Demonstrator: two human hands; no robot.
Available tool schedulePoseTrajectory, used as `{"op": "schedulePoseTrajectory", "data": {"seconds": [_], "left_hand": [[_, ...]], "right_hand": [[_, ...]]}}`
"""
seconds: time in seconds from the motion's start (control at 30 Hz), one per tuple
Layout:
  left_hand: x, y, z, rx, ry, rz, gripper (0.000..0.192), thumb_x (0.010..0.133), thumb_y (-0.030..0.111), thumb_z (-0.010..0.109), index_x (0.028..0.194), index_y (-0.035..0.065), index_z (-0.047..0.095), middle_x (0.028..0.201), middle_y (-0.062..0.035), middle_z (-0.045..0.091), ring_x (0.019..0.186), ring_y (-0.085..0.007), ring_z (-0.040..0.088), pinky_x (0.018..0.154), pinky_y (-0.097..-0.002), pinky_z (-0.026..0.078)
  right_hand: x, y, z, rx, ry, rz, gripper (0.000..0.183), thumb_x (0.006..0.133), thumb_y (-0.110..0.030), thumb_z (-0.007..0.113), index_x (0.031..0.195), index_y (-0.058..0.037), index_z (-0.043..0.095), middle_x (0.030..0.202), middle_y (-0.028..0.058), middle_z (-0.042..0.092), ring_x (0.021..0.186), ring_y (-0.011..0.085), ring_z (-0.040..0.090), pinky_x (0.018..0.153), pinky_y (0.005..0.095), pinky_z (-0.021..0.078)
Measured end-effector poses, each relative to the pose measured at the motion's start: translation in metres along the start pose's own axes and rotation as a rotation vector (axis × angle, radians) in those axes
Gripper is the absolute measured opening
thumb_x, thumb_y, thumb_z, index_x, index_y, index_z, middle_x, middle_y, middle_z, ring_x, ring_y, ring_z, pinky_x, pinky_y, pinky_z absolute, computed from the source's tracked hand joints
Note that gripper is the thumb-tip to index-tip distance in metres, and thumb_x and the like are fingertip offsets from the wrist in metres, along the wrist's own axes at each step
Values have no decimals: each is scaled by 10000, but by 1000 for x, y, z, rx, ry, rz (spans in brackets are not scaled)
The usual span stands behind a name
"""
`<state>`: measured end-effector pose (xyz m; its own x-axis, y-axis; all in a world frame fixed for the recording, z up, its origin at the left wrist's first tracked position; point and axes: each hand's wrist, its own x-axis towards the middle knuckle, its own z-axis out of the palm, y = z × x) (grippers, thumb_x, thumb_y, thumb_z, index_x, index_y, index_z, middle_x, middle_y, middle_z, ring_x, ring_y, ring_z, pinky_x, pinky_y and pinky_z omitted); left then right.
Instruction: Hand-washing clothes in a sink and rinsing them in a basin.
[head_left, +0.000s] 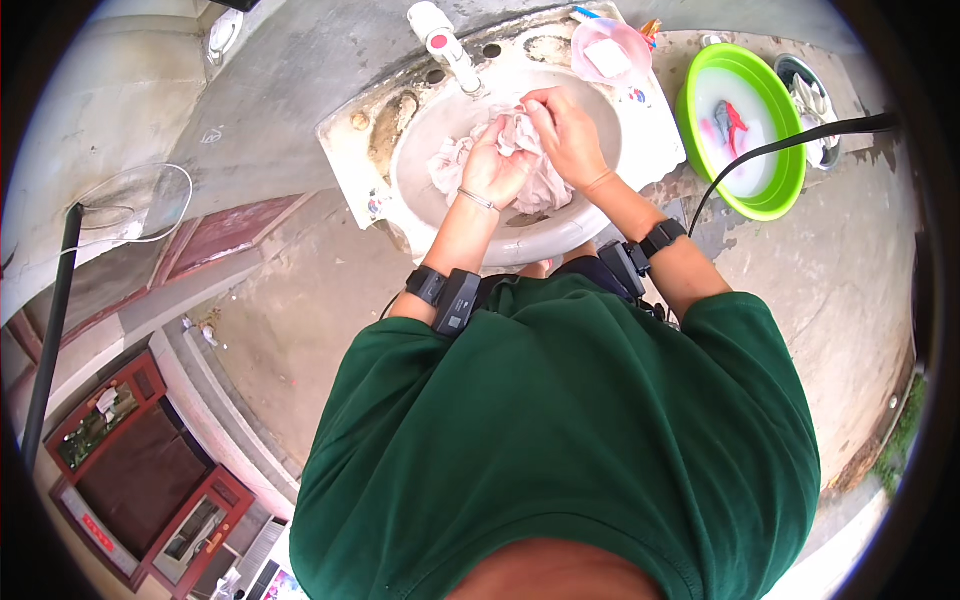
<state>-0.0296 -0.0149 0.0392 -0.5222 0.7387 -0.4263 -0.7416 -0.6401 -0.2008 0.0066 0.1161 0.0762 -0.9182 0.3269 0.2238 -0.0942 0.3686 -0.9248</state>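
A crumpled, pale pinkish cloth (544, 187) lies bunched in the bowl of a white ceramic washbasin (607, 221). My left hand (496, 166) is palm up under a raised fold of it, the fingers curled on the fabric. At the right of that fold, my right hand (564, 131) has its thumb and fingers bent together at the cloth's edge; how firmly it pinches is partly hidden. Beyond both hands stands a white tap (450, 52) with a red dot. A pink soap dish (640, 56) holding a white bar of soap (607, 58) rests on the basin's back right corner.
Right of the basin stands a green plastic tub (793, 161) of cloudy water with red and grey cloth in it. Behind it is a smaller basin (832, 156) with light cloth. A black cable (795, 139) arches over the tub. The wall adjoins the basin's back edge.
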Motion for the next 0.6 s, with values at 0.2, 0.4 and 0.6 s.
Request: {"op": "schedulePoseTrajectory", "data": {"seconds": [0.2, 0.4, 0.6], "left_hand": [[-12, -23, 7, 375, 78, 131, 282, 952, 332, 366, 1032, 117, 529, 983, -67, 595, 881, -188, 601, 745, -277, 495], [-3, 10, -43, 210, -442, -405, 330, 912, 432, 405, 985, 135, 528, 982, -46, 581, 936, -198, 572, 820, -358, 466], [-14, 21, -53, 251, -420, -136, 378, 907, 469, 385, 991, 124, 514, 991, -68, 568, 943, -210, 566, 817, -398, 452]], "right_hand": [[-26, -44, 28, -216, -256, -418, 159, 828, -275, 571, 790, -121, 575, 543, 58, 565, 463, 269, 559, 446, 357, 454], [20, -11, 45, -518, -115, -54, 165, 838, -259, 553, 811, -97, 573, 612, 74, 594, 556, 287, 587, 522, 389, 465], [-31, -61, 53, -160, -307, -242, 172, 862, -285, 496, 925, -135, 552, 668, 121, 623, 657, 308, 621, 595, 426, 475]]}}
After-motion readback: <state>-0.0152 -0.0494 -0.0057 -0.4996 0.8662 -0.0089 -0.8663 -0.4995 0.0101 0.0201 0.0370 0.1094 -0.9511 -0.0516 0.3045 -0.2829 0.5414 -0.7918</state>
